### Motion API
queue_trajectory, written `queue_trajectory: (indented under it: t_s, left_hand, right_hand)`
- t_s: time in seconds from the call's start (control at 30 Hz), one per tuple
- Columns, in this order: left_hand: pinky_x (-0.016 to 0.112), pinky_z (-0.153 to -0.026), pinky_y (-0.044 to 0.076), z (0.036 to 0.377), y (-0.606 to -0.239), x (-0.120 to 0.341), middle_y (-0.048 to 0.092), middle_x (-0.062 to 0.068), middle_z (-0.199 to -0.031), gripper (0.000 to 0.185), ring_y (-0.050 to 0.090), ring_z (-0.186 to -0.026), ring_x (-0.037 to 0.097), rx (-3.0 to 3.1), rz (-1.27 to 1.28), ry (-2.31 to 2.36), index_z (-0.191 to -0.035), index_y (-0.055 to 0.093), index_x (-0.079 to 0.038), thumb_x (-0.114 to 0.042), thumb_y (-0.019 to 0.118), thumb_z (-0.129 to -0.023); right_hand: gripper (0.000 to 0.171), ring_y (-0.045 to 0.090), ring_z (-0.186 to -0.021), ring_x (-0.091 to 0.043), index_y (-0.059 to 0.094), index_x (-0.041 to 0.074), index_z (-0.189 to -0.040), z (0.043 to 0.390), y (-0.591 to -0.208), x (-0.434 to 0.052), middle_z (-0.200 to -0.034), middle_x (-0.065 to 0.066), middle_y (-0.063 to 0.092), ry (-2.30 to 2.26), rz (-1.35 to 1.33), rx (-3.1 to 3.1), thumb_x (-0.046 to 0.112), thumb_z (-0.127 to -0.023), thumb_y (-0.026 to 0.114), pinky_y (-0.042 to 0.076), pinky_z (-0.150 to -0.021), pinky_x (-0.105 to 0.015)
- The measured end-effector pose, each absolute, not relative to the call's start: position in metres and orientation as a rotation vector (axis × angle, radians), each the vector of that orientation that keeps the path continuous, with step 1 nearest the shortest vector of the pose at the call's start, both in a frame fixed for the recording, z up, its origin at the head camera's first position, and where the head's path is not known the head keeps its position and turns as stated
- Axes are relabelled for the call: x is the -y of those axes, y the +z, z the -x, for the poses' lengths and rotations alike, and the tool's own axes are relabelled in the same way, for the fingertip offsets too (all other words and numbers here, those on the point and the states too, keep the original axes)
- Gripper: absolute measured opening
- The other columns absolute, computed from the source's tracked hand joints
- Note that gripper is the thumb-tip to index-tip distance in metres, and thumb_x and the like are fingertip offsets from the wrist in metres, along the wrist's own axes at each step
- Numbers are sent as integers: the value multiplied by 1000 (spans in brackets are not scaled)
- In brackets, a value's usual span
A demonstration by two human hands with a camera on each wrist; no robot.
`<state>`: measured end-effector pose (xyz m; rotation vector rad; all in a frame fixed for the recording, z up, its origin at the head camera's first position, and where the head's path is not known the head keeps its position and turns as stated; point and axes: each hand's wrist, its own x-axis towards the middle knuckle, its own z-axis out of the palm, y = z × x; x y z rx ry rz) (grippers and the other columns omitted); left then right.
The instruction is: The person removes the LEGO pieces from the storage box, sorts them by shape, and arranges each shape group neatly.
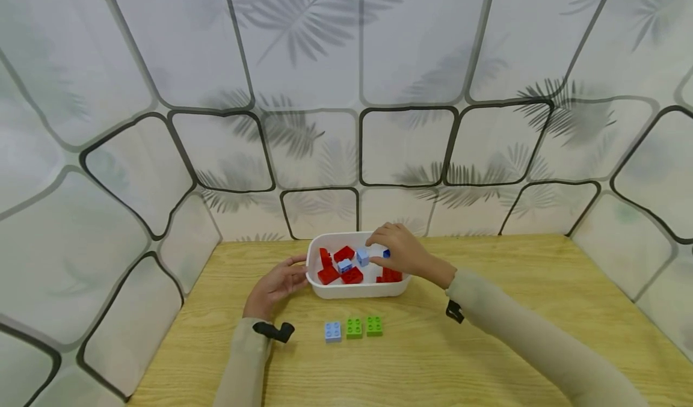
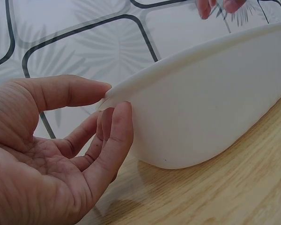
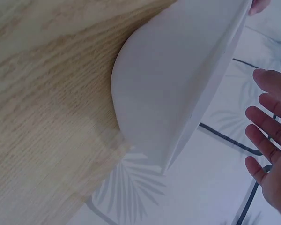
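A white tub (image 1: pixel 354 291) is seen on a light, yellowish wood-grain table (image 1: pixel 487 347). Red bricks (image 1: pixel 341 267) and pale blue bricks (image 1: pixel 361 257) are held in the tub, along with a darker blue one (image 1: pixel 386 253). In front of it, one light blue brick (image 1: pixel 332 331) and two green bricks (image 1: pixel 364 326) are laid in a row. Beige sleeves (image 1: pixel 541 341) with black straps (image 1: pixel 276 331) are worn. The backdrop (image 1: pixel 346 94) is patterned with black-outlined rounded panels and grey palm leaves on white.

A light blue plastic brick (image 1: pixel 332 332) and two green plastic bricks (image 1: pixel 364 326) sit in a row on the light wooden table (image 1: pixel 487 359). Behind is a white leaf-print wall (image 1: pixel 346 94).
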<state>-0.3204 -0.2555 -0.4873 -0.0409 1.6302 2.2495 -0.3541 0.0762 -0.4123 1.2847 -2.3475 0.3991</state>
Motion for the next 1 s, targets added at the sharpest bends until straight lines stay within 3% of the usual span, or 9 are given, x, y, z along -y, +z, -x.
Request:
queue_trajectory:
  t_s: [0.5, 1.0]
  left_hand:
    - [21, -79, 58, 321, -488, 257, 67, 1, -111, 54, 67, -89, 8, -1612, -4, 2257, -153, 29, 3, -3, 52, -105]
    - [22, -80, 58, 321, -489, 255, 66, 2, -114, 52, 66, -91, 10, -1630, 23, 2261, -152, 32, 2, -4, 53, -105]
  right_hand:
    - [38, 62, -111, -30, 74, 5, -118, 384, -424, -66, -116, -10, 73, 251, -1272, 2563, 23, -86, 83, 51, -94, -53]
    - [38, 61, -115, -30, 72, 7, -123, 402, -442, -57, -123, -10, 72, 186, -1294, 2712, 20, -88, 80, 50, -97, -53]
